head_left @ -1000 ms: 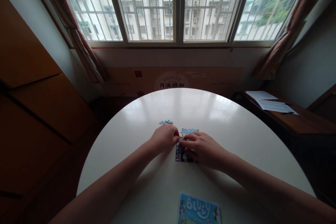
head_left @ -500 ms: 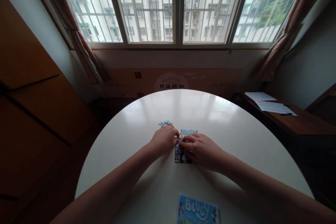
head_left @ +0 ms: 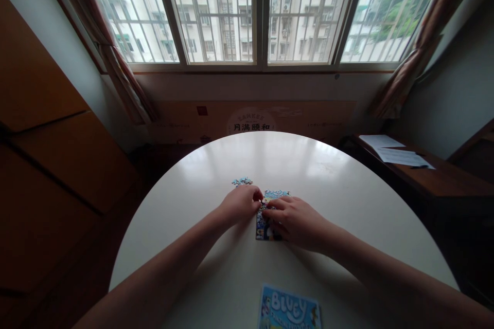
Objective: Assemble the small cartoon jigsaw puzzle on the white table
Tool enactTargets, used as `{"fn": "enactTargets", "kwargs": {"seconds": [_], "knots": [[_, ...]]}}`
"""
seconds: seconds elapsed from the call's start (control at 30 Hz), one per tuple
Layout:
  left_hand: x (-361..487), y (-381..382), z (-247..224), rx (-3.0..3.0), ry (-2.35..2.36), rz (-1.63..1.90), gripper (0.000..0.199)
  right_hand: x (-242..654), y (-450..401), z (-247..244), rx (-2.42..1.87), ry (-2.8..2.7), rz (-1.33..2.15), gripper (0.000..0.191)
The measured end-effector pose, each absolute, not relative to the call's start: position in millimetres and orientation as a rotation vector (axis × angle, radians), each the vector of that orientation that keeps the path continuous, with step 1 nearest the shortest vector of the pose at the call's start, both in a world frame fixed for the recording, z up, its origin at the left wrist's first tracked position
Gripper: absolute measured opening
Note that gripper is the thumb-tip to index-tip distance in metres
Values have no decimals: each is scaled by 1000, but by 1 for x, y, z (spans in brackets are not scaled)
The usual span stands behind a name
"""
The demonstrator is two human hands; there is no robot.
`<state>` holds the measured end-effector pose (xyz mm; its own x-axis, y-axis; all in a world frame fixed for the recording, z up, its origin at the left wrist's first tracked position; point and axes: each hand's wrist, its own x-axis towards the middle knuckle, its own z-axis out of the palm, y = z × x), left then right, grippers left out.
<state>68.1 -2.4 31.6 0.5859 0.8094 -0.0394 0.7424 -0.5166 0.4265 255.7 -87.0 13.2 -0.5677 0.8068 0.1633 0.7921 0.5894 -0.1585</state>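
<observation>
A partly assembled jigsaw puzzle [head_left: 263, 230] lies flat on the white round table, its light blue top strip showing beyond my fingers. My left hand [head_left: 243, 201] is at the puzzle's left edge, thumb and forefinger pinched around what looks like a small dark puzzle piece [head_left: 262, 201]. My right hand [head_left: 299, 220] rests over the right side of the puzzle, fingers apart and laid on its surface, hiding much of it. Just beyond my left hand sits a small pile of loose puzzle pieces [head_left: 242, 181].
Near me on the table [head_left: 185, 190] lies a blue "Bluey" picture sheet or box [head_left: 291, 308], cut off by the frame's bottom. A wooden side desk [head_left: 451, 180] with papers [head_left: 401, 157] stands at the right. A barred window is ahead.
My left hand's fingers have shifted slightly at the puzzle's left edge, the forefinger more curled. My right hand stays almost still on the puzzle. The view has shifted very slightly.
</observation>
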Motion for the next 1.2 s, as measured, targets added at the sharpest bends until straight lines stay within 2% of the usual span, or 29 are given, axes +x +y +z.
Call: {"fn": "enactTargets", "kwargs": {"seconds": [0.2,0.63,0.9,1.2], "knots": [[66,7,24,2292,1190,281,31,257,-87,11,-1330,-2606,102,32],[66,14,21,2111,1213,300,34,257,-88,15,-1287,-2621,93,33],[69,14,13,1803,1144,411,38,257,-90,15,-1273,-2615,92,34],[71,8,18,2168,1255,363,33,256,-90,14,-1289,-2621,79,37]]}}
